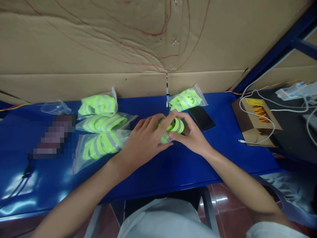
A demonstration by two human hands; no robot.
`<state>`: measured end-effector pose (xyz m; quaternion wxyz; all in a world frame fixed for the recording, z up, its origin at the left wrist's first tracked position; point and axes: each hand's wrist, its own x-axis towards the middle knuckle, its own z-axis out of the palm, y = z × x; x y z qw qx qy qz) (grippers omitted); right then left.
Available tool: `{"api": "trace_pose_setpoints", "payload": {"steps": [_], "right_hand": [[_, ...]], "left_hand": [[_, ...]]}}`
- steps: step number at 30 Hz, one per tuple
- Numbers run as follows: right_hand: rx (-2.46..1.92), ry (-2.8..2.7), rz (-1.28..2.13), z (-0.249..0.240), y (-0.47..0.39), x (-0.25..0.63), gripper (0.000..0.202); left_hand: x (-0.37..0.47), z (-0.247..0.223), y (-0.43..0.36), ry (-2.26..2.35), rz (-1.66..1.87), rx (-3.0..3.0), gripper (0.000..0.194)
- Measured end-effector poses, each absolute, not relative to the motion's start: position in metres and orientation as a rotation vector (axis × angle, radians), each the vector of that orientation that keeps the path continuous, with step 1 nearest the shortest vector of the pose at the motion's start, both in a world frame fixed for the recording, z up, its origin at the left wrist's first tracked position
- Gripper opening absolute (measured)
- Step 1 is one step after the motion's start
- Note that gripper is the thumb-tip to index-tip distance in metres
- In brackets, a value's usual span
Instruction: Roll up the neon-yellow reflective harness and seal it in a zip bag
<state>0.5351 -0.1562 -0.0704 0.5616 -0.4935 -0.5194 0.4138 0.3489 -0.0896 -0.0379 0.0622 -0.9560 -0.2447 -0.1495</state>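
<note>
Both hands meet over the middle of the blue table, around a coiled neon-yellow reflective strap (179,126) with a grey stripe. My left hand (143,137) lies across the coil's left side and hides much of it. On the other side, my right hand (192,135) curls its thumb and fingers round the coil. Left of my hands, three zip bags of similar straps lie in a column: a far bag (99,104), a middle bag (106,123) and a near bag (101,145). Another bagged strap (185,99) rests just beyond my right hand.
A black phone (202,118) lies right of my hands. Farther right stand an open cardboard box (257,124), a white cable and a power strip (294,91). A blurred-out item (53,137) with a cord lies at left. A cardboard wall (123,82) closes the table's back.
</note>
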Motion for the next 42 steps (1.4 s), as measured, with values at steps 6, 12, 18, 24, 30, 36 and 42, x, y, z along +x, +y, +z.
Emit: {"api": "trace_pose_setpoints", "payload": {"steps": [6, 12, 18, 24, 30, 36, 42], "right_hand": [[-1.216, -1.261, 0.936, -0.073, -0.153, 0.539, 0.024], [-1.333, -1.454, 0.950, -0.089, -0.150, 0.542, 0.004], [-1.100, -1.312, 1.378, -0.079, -0.146, 0.551, 0.018], [-0.903, -1.359, 1.439, -0.061, -0.154, 0.554, 0.048], [-0.930, -1.728, 1.260, -0.060, -0.163, 0.542, 0.047], [-0.937, -1.786, 1.200, -0.063, -0.161, 0.545, 0.031], [-1.029, -1.998, 1.076, -0.061, -0.160, 0.547, 0.031]], "left_hand": [[0.360, -0.034, -0.093, -0.699, -0.317, -2.846, 0.091], [0.377, -0.039, -0.108, -0.594, -0.126, -2.806, 0.084], [0.373, -0.037, -0.107, -0.673, -0.176, -2.874, 0.090], [0.363, -0.029, -0.101, -0.870, -0.373, -2.848, 0.087], [0.359, -0.020, -0.116, -0.969, -0.252, -3.134, 0.093], [0.324, 0.012, -0.086, -1.109, -0.116, -3.830, 0.056], [0.303, -0.022, -0.058, -1.496, 0.143, -4.120, 0.042]]}}
